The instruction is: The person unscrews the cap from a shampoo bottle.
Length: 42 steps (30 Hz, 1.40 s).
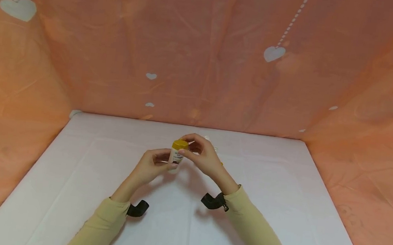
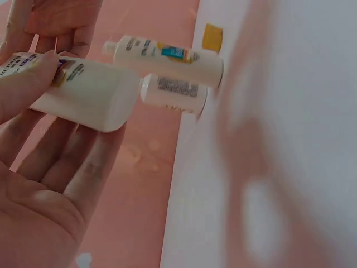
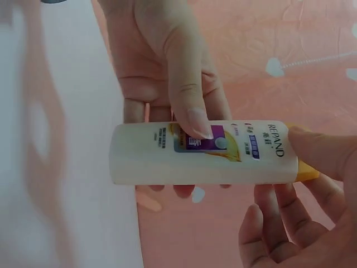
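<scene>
one white bottle (image 3: 203,164) is between both your hands, up over the table (image 1: 263,207), tilted slightly, yellow cap (image 1: 180,145) on top. your left hand (image 1: 147,169) grips the lower body, thumb across the label (image 3: 220,144), fingers behind. your right hand (image 1: 205,157) pinches the cap end, thumb at the shoulder. past your right hand, a second bottle (image 2: 167,60) and a third bottle (image 2: 175,95) stand close together on the table, with a small yellow piece (image 2: 212,37) near them.
</scene>
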Each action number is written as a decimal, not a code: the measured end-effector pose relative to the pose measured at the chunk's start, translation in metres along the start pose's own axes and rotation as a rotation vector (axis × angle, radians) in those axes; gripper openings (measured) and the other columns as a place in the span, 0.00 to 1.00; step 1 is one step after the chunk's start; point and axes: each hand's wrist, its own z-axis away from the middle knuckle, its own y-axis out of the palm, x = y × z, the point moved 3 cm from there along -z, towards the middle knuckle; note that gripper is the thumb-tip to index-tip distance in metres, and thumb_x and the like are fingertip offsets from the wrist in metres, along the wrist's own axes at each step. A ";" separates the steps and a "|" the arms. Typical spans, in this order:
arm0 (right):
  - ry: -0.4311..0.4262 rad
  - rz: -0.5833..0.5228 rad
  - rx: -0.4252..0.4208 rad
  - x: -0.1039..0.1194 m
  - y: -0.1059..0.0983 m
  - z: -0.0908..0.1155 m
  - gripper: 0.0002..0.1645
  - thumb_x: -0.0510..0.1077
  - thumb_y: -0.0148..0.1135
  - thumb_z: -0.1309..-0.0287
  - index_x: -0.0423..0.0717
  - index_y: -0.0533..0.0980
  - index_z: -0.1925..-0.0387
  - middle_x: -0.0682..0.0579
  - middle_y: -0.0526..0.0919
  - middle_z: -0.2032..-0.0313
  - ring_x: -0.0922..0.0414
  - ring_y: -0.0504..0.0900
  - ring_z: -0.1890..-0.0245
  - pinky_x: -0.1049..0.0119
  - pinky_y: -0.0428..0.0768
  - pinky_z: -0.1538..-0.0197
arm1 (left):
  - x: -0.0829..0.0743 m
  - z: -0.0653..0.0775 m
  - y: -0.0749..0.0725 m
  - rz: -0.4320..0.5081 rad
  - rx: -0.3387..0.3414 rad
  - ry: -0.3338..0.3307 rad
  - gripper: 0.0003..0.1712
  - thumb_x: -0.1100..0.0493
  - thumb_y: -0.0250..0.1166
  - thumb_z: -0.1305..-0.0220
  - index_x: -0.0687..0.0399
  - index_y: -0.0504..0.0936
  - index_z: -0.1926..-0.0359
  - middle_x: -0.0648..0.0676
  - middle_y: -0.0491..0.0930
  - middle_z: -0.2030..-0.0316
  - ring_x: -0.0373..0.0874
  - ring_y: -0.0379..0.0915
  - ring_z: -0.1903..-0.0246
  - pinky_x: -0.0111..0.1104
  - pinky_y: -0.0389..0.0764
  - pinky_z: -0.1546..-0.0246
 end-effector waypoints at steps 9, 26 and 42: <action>0.079 -0.006 -0.014 0.003 -0.011 0.024 0.18 0.33 0.63 0.41 0.33 0.74 0.48 0.42 0.78 0.53 0.44 0.78 0.59 0.53 0.79 0.52 | -0.031 0.011 0.027 -0.051 -0.005 -0.020 0.20 0.67 0.72 0.47 0.65 0.82 0.52 0.59 0.83 0.58 0.52 0.80 0.59 0.36 0.83 0.60; 0.070 -0.141 -0.355 -0.002 -0.011 0.054 0.22 0.26 0.67 0.49 0.29 0.69 0.54 0.37 0.76 0.58 0.45 0.79 0.59 0.54 0.79 0.50 | -0.036 0.012 0.050 -0.038 -0.082 0.021 0.21 0.69 0.74 0.50 0.67 0.82 0.53 0.61 0.84 0.62 0.52 0.81 0.61 0.34 0.84 0.63; 0.089 0.007 -0.533 0.001 -0.007 0.064 0.26 0.35 0.72 0.50 0.28 0.71 0.52 0.39 0.78 0.58 0.45 0.78 0.57 0.55 0.72 0.54 | -0.008 0.005 0.067 -0.012 -0.150 0.081 0.21 0.70 0.75 0.52 0.61 0.84 0.53 0.59 0.84 0.63 0.50 0.82 0.63 0.33 0.84 0.65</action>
